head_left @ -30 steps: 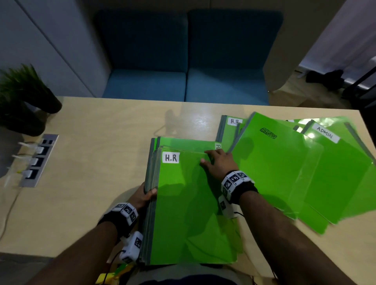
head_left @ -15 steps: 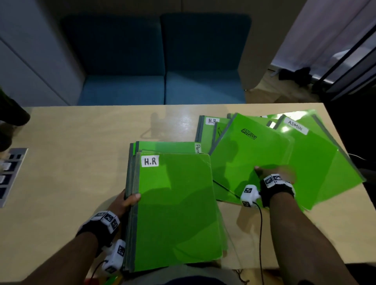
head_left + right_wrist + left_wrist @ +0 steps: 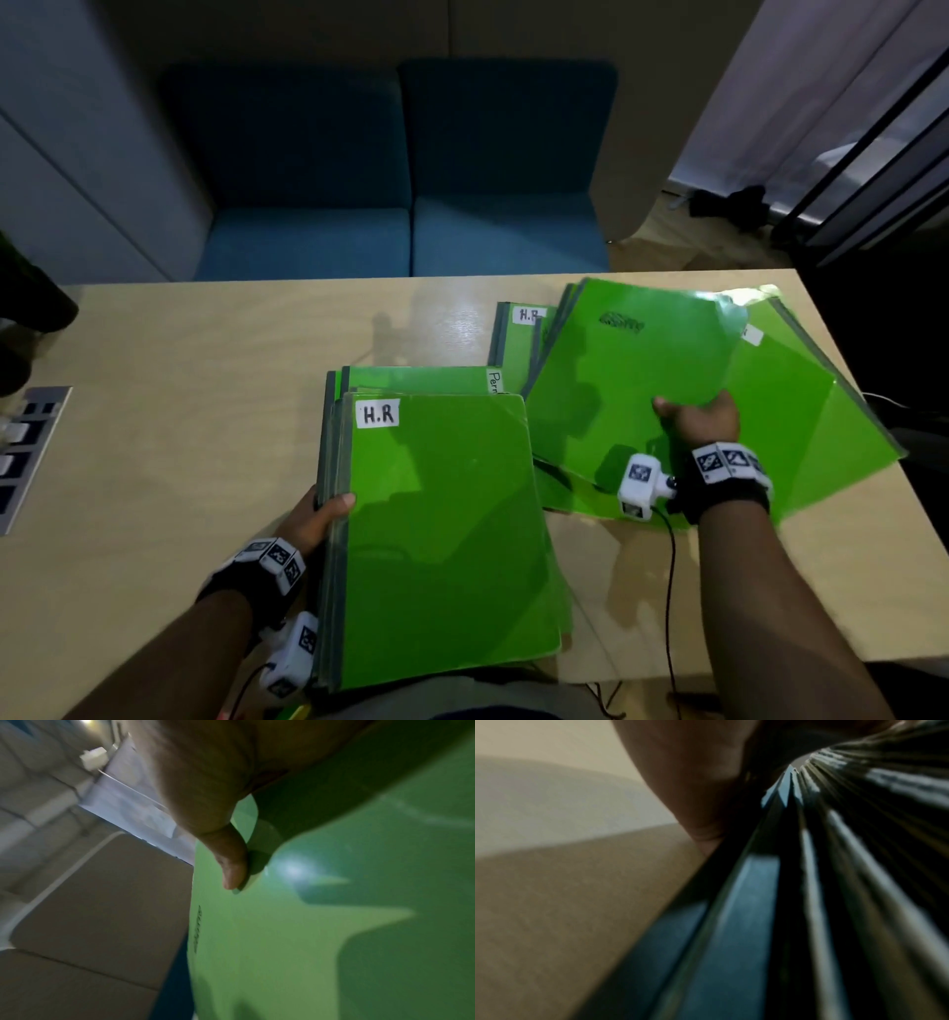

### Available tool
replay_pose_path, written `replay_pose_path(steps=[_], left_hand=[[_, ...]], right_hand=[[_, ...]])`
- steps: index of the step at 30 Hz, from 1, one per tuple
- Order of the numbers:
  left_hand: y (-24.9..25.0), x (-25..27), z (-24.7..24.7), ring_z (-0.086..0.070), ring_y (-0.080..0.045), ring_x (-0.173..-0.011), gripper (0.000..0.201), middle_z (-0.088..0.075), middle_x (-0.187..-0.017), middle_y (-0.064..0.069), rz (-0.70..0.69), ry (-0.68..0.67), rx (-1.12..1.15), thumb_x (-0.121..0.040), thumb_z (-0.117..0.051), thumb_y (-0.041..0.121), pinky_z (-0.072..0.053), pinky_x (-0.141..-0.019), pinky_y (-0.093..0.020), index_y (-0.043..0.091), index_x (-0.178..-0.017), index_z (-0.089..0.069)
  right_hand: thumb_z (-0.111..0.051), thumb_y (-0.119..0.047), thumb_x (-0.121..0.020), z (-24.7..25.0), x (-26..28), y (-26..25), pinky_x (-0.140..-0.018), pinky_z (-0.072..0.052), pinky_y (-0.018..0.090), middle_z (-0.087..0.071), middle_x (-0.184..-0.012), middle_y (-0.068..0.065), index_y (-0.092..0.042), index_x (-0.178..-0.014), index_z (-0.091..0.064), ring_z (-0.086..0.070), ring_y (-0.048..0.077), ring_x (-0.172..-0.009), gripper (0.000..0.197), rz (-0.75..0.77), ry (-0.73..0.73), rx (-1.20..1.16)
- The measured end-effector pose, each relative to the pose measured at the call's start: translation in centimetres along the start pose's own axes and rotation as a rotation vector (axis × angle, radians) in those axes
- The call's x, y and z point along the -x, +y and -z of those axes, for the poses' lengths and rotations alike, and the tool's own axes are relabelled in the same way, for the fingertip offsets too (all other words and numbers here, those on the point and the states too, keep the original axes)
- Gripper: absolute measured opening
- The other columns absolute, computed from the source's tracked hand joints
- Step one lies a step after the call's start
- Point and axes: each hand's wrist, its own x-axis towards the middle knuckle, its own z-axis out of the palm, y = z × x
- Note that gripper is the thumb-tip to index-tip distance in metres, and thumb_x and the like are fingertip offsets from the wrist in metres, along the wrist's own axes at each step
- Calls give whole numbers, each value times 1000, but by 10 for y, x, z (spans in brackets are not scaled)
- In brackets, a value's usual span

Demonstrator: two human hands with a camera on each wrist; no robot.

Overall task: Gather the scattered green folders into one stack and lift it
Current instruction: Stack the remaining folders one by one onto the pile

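Note:
A stack of green folders point(image 3: 441, 529), its top one labelled H.R, lies at the table's near edge. My left hand point(image 3: 328, 509) grips the stack's grey spine side, thumb on top; the left wrist view shows the spines point(image 3: 757, 902) close up beside the hand point(image 3: 693, 780). To the right, more green folders point(image 3: 821, 411) lie fanned out and overlapping. My right hand point(image 3: 698, 419) holds the topmost of these, a green folder with a black logo point(image 3: 616, 390), by its near edge. In the right wrist view the thumb point(image 3: 231, 866) presses on the logo folder point(image 3: 308, 943); the other fingers are hidden beneath.
The wooden table point(image 3: 205, 411) ends close behind the fanned folders at the right. A socket strip point(image 3: 25, 452) is set into its left side, with a dark plant pot point(image 3: 31, 308) beyond. A blue sofa point(image 3: 411, 205) stands behind. A black cable point(image 3: 667, 591) hangs from my right wrist.
My right hand left the top of the H.R stack, moved right and took hold of the logo folder, which now covers most of the ADMIN label. The left hand kept its grip.

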Motion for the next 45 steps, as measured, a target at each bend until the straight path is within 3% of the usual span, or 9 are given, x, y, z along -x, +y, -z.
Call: replay_pose_path(steps=[7, 11, 15, 19, 23, 27, 34, 37, 45], left_hand=[[5, 4, -3, -55, -29, -107, 99, -58, -118, -14, -34, -33, -18, -45, -66, 54, -39, -93, -39, 4, -129, -47], [5, 6, -6, -54, -25, -102, 77, -56, -117, -13, -12, -31, 18, -69, -72, 34, -39, -86, -34, 3, -134, -43], [6, 7, -5, -55, -27, -106, 85, -57, -118, -13, 3, -12, -7, -63, -68, 41, -38, -88, -34, 7, -136, -42], [12, 11, -6, -52, -22, -102, 95, -55, -118, -10, 6, -13, 6, -56, -70, 47, -37, -87, -33, 6, -136, -41], [15, 16, -9, -49, -26, -118, 73, -46, -139, -17, 4, 9, -18, -84, -65, 40, -34, -90, -30, 5, -140, -36], [15, 17, -4, -45, -20, -118, 153, -47, -131, -8, -69, 16, -134, -18, -53, 95, -33, -92, -28, 3, -140, -35], [6, 9, 1, -50, -19, -113, 143, -53, -123, -5, -68, -17, -223, -21, -52, 96, -37, -91, -28, 8, -133, -41], [4, 7, 4, -52, -18, -102, 142, -56, -117, -6, -69, -25, -234, -23, -46, 99, -42, -85, -26, 11, -134, -39], [7, 7, 5, -56, -3, -71, 125, -56, -85, 0, -115, -77, -148, -31, -53, 96, -45, -66, -12, 9, -120, -41]], right_hand=[[-83, -21, -72, 31, -3, -66, -99, -44, 44, -60, -124, 2, -12, -127, -49, -57, 24, -109, 65, 237, -4, -252], [-83, -27, -72, 28, 5, -59, -89, -49, 43, -65, -118, 10, -10, -122, -54, -61, 24, -98, 60, 294, -209, -247], [-85, -20, -71, -10, 31, -25, -73, -58, 33, -69, -107, 9, -12, -105, -61, -68, 19, -85, 43, 283, -457, 2], [-81, -76, -39, -66, 27, 19, -79, -57, 41, -70, -110, 11, -10, -114, -60, -68, 27, -92, 102, 246, -673, 367], [-40, -80, -77, -81, 43, -6, -85, -53, 37, -72, -93, 10, -13, -95, -68, -69, 30, -92, 75, 318, -790, 988], [-50, -54, -93, -106, 29, -38, -96, -46, 40, -56, -135, 20, -6, -140, -41, -58, 34, -118, 68, 514, -558, 861], [-63, -46, -87, -139, 52, -41, -91, -52, 52, -29, -152, 28, -34, -149, 24, -63, 42, -106, 108, 529, -733, 826], [-69, -44, -83, -138, 56, -42, -82, -57, 49, -41, -144, 30, -34, -152, 6, -67, 32, -83, 102, 484, -856, 904], [-71, -54, -77, -158, 59, -50, -92, -52, 54, -22, -151, 23, -38, -146, -24, -56, 45, -115, 86, 674, -718, 958]])
